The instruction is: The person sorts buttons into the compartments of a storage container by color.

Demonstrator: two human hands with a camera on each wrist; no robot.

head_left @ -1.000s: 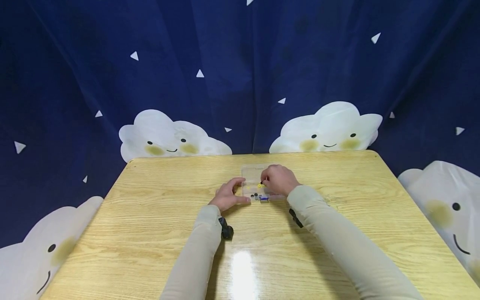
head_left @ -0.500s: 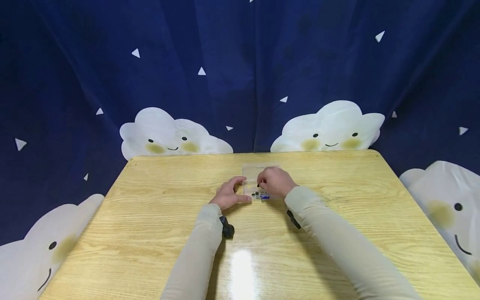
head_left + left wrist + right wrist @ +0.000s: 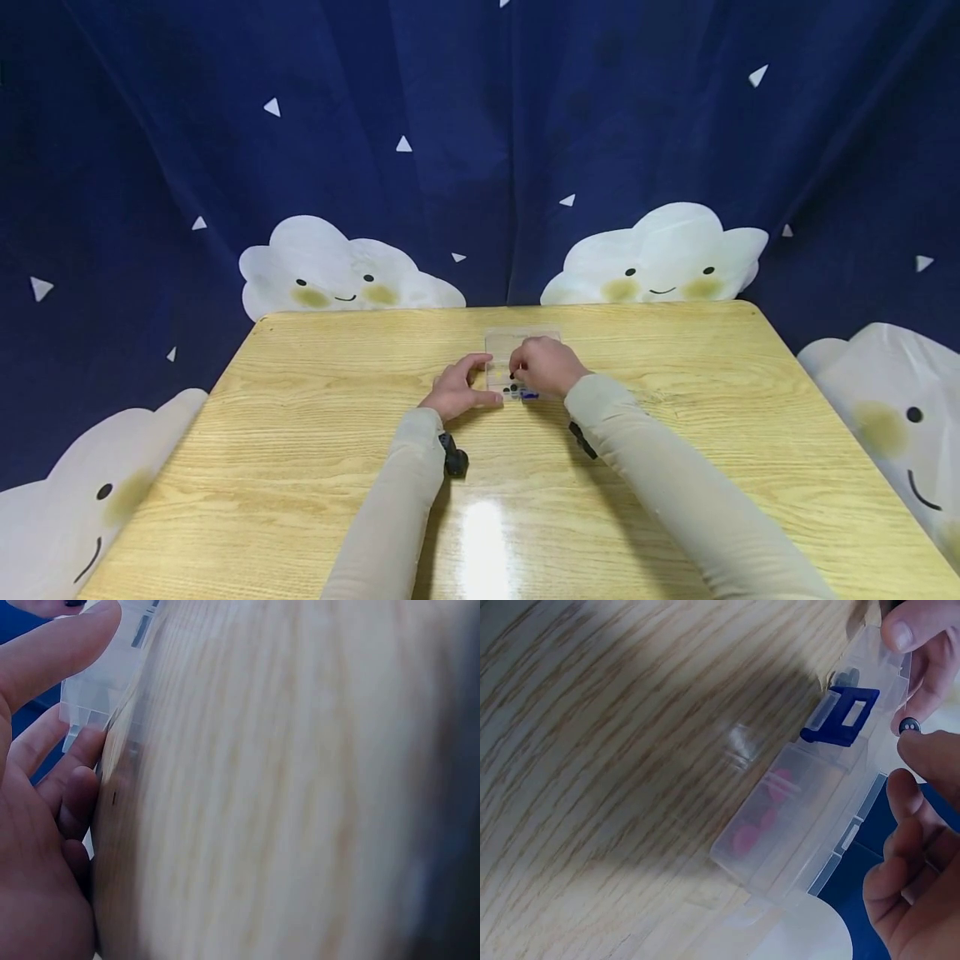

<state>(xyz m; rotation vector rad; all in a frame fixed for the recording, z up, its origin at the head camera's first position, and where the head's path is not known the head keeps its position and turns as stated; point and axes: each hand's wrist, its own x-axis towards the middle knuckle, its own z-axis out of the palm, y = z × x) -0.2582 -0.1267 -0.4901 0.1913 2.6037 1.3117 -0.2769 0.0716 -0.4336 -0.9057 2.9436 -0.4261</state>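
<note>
A clear plastic compartment box [image 3: 498, 343] lies on the table with its lid raised toward the back. My left hand [image 3: 453, 392] holds the box's left end, thumb along the front and fingers at the far side. Between thumb and fingertip my right hand [image 3: 549, 365] pinches a small black button [image 3: 909, 726] with holes, just above the box. A front compartment on the left contains several dark buttons [image 3: 510, 390]. Pink buttons [image 3: 744, 838] show through the front wall at the right end. A blue latch [image 3: 847, 716] sits on the front.
The box rests on a wooden table [image 3: 315, 467], toward its back edge. Behind hangs a dark blue curtain [image 3: 450, 150] with white clouds. A black wrist camera [image 3: 453, 458] is strapped below the left hand.
My right hand has moved slightly left and toward the front of the box with the black button. My left hand stays at the box's left end.
</note>
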